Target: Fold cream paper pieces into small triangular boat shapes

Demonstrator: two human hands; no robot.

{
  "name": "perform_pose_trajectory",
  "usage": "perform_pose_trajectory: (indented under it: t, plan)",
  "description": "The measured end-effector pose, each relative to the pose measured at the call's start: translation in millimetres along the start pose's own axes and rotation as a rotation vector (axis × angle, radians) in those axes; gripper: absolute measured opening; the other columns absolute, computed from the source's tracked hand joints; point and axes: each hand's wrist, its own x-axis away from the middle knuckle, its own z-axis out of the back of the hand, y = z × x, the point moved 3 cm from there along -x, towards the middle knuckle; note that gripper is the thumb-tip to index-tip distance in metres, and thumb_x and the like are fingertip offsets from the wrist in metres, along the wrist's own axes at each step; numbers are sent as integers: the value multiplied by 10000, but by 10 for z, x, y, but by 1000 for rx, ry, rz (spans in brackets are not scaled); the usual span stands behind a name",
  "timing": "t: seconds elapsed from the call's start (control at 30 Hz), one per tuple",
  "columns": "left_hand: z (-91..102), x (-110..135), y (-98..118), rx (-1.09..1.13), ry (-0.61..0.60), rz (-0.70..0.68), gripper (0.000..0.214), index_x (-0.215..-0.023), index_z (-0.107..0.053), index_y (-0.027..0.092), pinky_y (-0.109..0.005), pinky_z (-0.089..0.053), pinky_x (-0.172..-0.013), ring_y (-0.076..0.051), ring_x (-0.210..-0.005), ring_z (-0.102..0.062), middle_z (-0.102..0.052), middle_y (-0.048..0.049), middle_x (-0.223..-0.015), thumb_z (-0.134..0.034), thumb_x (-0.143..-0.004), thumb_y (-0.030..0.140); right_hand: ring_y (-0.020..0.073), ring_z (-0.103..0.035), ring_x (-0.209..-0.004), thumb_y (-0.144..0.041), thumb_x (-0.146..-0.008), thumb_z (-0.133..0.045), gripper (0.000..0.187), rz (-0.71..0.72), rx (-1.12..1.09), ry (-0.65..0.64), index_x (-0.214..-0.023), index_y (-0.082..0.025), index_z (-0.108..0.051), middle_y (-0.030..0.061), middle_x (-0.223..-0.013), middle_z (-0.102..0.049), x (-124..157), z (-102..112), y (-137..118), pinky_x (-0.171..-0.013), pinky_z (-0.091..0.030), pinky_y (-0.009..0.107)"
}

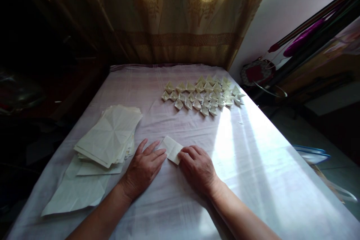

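A small folded piece of white paper lies between my hands on the cloth-covered table. My left hand rests flat with its fingers stretched and a little spread, the fingertips at the paper's left edge. Curled fingers of my right hand pinch the paper at its right corner; the thumb is hidden. Left of my left hand is a stack of creased paper sheets, with a looser sheet sticking out below it. Farther back to the right stand several small folded paper boats, grouped in uneven rows.
A pale checked cloth covers the table, with bright sunlight streaks on its right side. Behind the far edge hangs a gold patterned curtain. To the right, beyond the table, are a patterned bag and a blue-rimmed item lower down.
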Motion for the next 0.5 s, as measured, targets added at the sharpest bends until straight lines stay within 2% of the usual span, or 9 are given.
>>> perform_pose_trajectory:
  t: [0.17,0.33,0.5]
  plan:
    - [-17,57,14,8,-40,-5,301,-1172,-676,266,-566,-235,-1184,-255,-1228,-585,-716,-41,-1200,-589,-905,161,215,-556,-943,-232,-904,-631,234,24,47,-25,-1131,-272,-674,48,-1043,-680,45,15,-31,-792,-383,339]
    - [-31,67,21,5,-48,9,302,-1165,-676,270,-580,-227,-1183,-258,-1219,-585,-708,-31,-1220,-595,-900,150,212,-558,-974,-277,-916,-660,158,44,13,-26,-1064,-301,-709,40,-1058,-685,48,-6,7,-827,-356,343]
    - [-35,73,49,31,-32,14,306,-1181,-671,243,-564,-225,-1191,-258,-1236,-573,-704,-36,-1237,-583,-905,141,199,-579,-968,-281,-947,-611,142,-54,-163,-89,-1036,-274,-720,33,-1023,-698,3,-24,58,-832,-376,344]
